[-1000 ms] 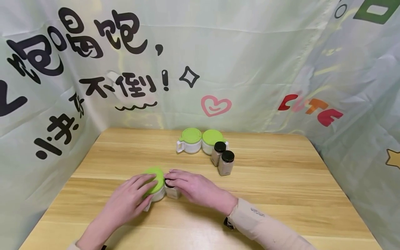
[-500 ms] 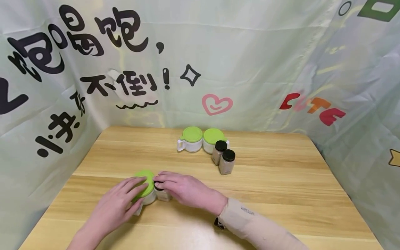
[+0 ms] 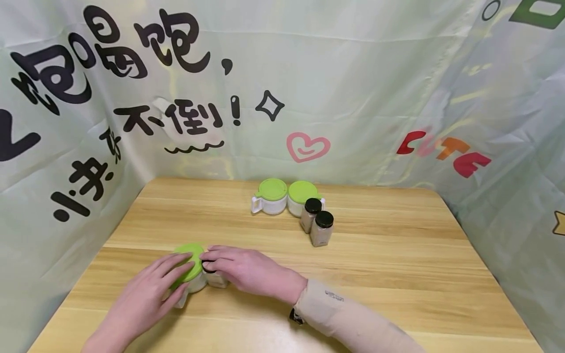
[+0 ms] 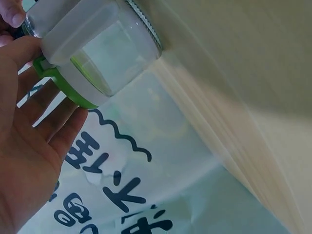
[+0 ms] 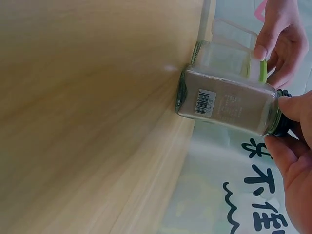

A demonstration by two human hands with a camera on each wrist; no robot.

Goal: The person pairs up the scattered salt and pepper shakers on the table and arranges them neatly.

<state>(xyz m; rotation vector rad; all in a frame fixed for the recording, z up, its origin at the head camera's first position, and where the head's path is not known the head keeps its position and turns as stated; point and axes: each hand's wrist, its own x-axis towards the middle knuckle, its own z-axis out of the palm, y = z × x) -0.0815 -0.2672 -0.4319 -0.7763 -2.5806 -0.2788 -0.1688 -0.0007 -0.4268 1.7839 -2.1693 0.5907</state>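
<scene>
My left hand (image 3: 147, 291) grips a glass seasoning jar with a green lid (image 3: 195, 268), at the left of the table. Its fingers lie over the lid and the thumb is by the side handle. In the left wrist view the clear jar (image 4: 117, 53) shows its green rim between fingers and thumb. Right beside it, my right hand (image 3: 249, 268) pinches the black cap of a square spice bottle (image 3: 216, 280). Brownish powder fills this bottle (image 5: 226, 102) in the right wrist view, where a barcode label shows. The two containers stand side by side, seemingly touching.
Two more green-lidded jars, a left one (image 3: 272, 190) and a right one (image 3: 302, 192), stand at the back middle of the wooden table (image 3: 388, 274). Before the right one are two black-capped spice bottles (image 3: 322, 233). A printed cloth (image 3: 353, 88) encloses the back and sides.
Both hands have moved left and slightly nearer to me, carrying the green-lidded jar and the spice bottle along together. The jars and bottles at the back stay in place.
</scene>
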